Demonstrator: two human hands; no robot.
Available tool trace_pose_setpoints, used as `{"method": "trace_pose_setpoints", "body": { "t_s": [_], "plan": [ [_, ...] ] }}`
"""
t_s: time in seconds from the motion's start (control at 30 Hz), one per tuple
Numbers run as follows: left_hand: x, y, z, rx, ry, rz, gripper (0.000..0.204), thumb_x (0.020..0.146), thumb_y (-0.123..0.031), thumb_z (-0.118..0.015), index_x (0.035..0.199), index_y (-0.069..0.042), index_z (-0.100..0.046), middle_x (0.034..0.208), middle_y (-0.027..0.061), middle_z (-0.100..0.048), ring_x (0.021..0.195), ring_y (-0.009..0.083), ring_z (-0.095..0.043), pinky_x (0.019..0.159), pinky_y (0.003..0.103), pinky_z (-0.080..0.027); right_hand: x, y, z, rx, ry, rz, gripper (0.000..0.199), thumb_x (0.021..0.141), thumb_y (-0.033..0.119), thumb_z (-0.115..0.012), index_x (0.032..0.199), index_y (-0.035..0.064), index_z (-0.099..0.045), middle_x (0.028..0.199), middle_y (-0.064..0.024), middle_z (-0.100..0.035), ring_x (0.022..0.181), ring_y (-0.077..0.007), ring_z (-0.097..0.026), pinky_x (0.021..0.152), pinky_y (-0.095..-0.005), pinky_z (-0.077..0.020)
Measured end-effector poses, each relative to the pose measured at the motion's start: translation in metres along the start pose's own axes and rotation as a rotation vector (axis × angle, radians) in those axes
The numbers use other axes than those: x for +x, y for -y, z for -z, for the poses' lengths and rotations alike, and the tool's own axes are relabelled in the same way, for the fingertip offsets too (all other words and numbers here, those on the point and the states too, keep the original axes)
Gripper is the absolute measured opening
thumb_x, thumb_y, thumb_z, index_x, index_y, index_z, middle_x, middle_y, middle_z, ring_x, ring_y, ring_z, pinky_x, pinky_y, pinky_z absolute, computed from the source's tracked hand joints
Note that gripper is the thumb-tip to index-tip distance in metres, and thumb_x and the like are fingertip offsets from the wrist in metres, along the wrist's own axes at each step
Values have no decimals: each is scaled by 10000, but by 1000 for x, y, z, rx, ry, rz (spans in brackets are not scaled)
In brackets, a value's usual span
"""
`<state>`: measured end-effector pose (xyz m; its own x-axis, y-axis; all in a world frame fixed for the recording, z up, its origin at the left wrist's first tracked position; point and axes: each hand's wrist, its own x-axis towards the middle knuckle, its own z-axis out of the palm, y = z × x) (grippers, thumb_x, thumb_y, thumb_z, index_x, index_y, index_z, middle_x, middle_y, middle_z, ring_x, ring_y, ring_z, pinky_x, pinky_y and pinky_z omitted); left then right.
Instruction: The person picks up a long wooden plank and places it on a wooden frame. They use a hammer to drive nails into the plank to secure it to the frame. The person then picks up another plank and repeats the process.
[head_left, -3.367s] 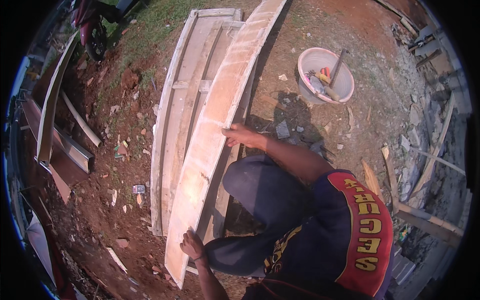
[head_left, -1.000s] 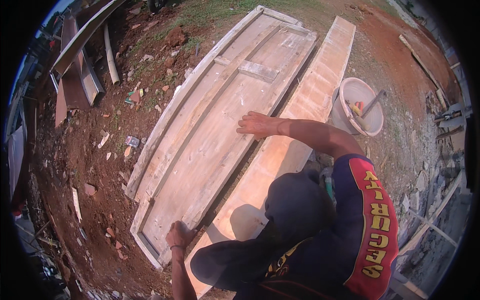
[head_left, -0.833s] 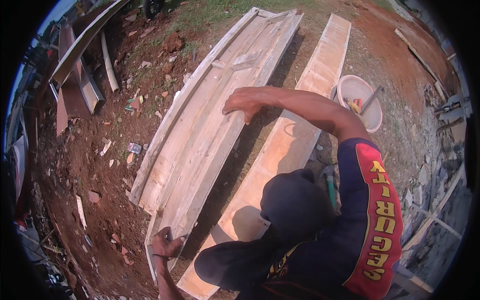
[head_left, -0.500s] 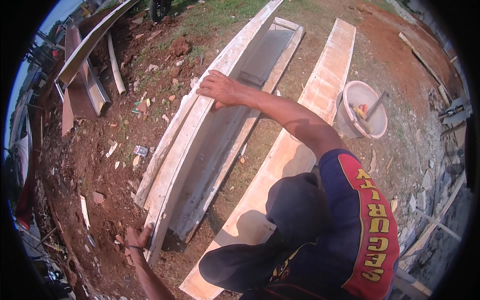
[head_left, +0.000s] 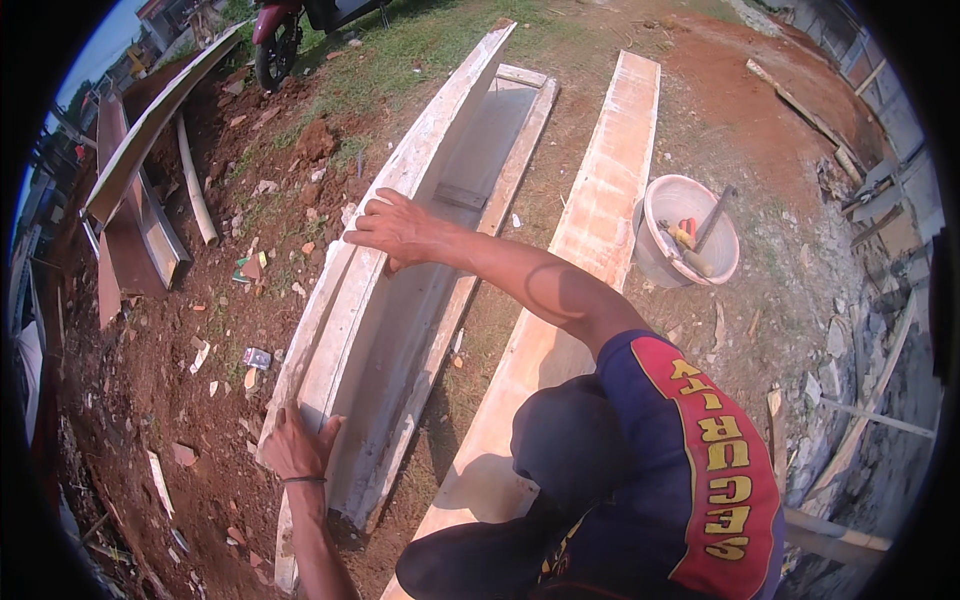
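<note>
A long, pale wooden trough-shaped form (head_left: 390, 345) lies on the ground in front of me, coated with whitish residue. Its left side board (head_left: 335, 330) stands on edge, with a narrow strip along the outside. Over this board's top edge, about midway, my right hand (head_left: 395, 230) is closed, fingers on the outer side and thumb partly hidden inside. My left hand (head_left: 300, 445), with a dark band at the wrist, grips the same board closer to its near end, thumb apart. Some left fingers are hidden by the edge.
Right of the form lies a long flat board (head_left: 590, 210). Beside that stands a whitish bucket (head_left: 690, 230) holding hand tools. Bent panels (head_left: 150, 150) and a pole (head_left: 195, 180) lie at far left, and a motorcycle (head_left: 285, 40) stands beyond. Rubble litters the ground.
My left hand has moved forward along the side board from its near end and now lies over its top. My right hand keeps its place on the board. The whole view has shifted.
</note>
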<state>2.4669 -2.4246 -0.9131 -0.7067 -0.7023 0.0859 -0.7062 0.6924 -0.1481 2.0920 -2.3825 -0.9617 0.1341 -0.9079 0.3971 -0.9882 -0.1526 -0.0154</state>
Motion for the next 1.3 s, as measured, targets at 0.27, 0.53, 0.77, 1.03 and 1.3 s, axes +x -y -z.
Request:
{"method": "trace_pose_setpoints", "body": {
  "t_s": [0.27, 0.53, 0.77, 1.03, 1.3],
  "plan": [
    [-40, -31, -25, -47, -43, -45, 505, 651, -445, -787, 835, -56, -523, 719, 153, -640, 619, 327, -640, 698, 436, -465, -32, -9, 20, -65, 235, 176, 488, 631, 106, -779, 1066, 123, -558, 906, -40, -593, 980, -248, -569, 885, -438, -401],
    [-58, -2, 40, -154, -115, -181, 504, 634, -455, -772, 768, -45, -511, 586, 158, -576, 557, 354, -594, 655, 459, -446, -18, 6, 98, 54, 320, 229, 394, 592, 148, -808, 888, 76, -558, 817, -52, -622, 892, -280, -617, 770, -435, -449],
    [-68, -25, 62, -241, 11, -272, 554, 671, -544, -735, 721, -37, -519, 534, 164, -545, 501, 361, -573, 614, 433, -444, -57, 5, 131, 102, 441, 222, 416, 578, 183, -833, 865, 62, -557, 791, -72, -622, 834, -306, -638, 712, -450, -481],
    [-32, -94, 7, -332, 21, -278, 509, 673, -497, -758, 668, -51, -512, 549, 185, -588, 499, 347, -593, 596, 432, -457, -95, -46, 102, 27, 526, 139, 434, 609, 173, -832, 932, 59, -566, 891, -79, -634, 932, -306, -627, 796, -439, -490],
    [39, -154, -18, -378, -20, -244, 542, 717, -556, -717, 699, -43, -541, 557, 183, -596, 524, 358, -604, 589, 442, -468, -113, -131, 78, -26, 374, -7, 557, 591, 72, -828, 1098, 86, -599, 1045, -70, -653, 1054, -290, -587, 943, -404, -455]
  ]
}}
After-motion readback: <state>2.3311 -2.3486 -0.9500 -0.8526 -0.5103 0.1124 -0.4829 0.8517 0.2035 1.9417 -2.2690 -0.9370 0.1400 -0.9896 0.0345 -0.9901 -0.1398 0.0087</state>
